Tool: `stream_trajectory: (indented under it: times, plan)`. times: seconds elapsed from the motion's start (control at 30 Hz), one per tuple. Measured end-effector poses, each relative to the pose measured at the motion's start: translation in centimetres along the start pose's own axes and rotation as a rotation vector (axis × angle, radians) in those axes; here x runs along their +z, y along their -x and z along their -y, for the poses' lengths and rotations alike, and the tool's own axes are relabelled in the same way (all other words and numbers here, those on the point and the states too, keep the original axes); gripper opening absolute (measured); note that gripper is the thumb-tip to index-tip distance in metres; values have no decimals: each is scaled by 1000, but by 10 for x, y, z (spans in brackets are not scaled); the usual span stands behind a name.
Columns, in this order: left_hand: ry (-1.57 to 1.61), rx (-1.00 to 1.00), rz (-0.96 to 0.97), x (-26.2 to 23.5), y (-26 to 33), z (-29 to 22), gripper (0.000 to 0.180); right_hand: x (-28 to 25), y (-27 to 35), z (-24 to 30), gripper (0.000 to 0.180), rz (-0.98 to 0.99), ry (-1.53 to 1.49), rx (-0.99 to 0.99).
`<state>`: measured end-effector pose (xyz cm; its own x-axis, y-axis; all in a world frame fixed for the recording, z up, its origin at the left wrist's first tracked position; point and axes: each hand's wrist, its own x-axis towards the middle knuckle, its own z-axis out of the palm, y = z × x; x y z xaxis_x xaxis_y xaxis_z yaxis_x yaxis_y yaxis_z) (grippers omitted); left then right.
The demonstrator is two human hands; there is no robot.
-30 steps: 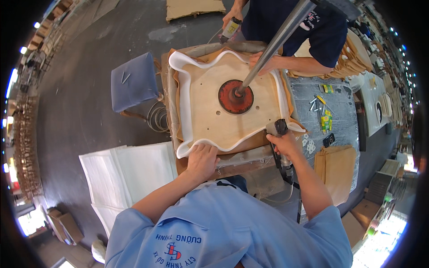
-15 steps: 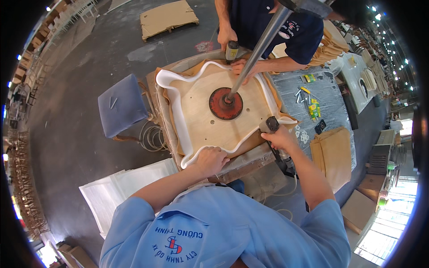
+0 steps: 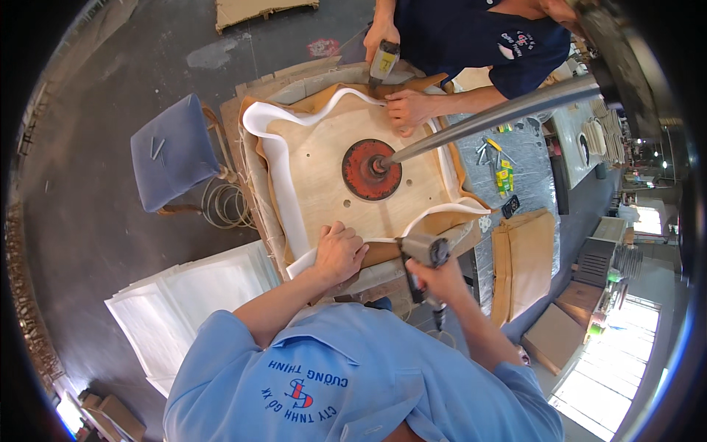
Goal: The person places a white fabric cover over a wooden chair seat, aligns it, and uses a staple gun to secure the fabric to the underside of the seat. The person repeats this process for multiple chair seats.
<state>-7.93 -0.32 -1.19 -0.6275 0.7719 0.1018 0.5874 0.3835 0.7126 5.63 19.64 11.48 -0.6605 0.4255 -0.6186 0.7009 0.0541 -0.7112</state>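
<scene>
A pale plywood seat panel (image 3: pixel 324 177) lies face down, ringed by white foam (image 3: pixel 278 173) and a tan cover (image 3: pixel 377 254). At its near edge, my left hand (image 3: pixel 340 254) presses curled fingers on the folded edge of the cover. My right hand (image 3: pixel 440 278) is closed round the handle of a pneumatic staple gun (image 3: pixel 426 249). The gun's nose is at the near edge, just right of my left hand. A red round clamp disc (image 3: pixel 361 180) on a metal rod (image 3: pixel 486 118) presses on the panel's middle.
Across the panel, a co-worker's hand (image 3: pixel 409 109) holds the far edge while the other hand works a second staple gun (image 3: pixel 384 60). A blue padded chair (image 3: pixel 173 158) stands left. Folded tan covers (image 3: pixel 526 254) lie right on a plastic-wrapped table (image 3: pixel 471 136). White sheets (image 3: pixel 199 298) are stacked near left.
My right hand has brought the staple gun left and nearer, from the right corner to the near edge. My left hand stays at that edge. The whole view has shifted.
</scene>
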Motion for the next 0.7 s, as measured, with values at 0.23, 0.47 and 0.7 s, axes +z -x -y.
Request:
stream_trajectory:
  times: [0.23,0.47,0.7]
  plan:
    - [35,-29,-63,8,-4,-2,18,49,1,2,19,41,34,99]
    - [28,-36,-83,10,-4,-2,13,59,-7,5,28,-3,114,153]
    - [10,-46,-102,14,-1,-4,11,66,-5,11,29,-51,226,97]
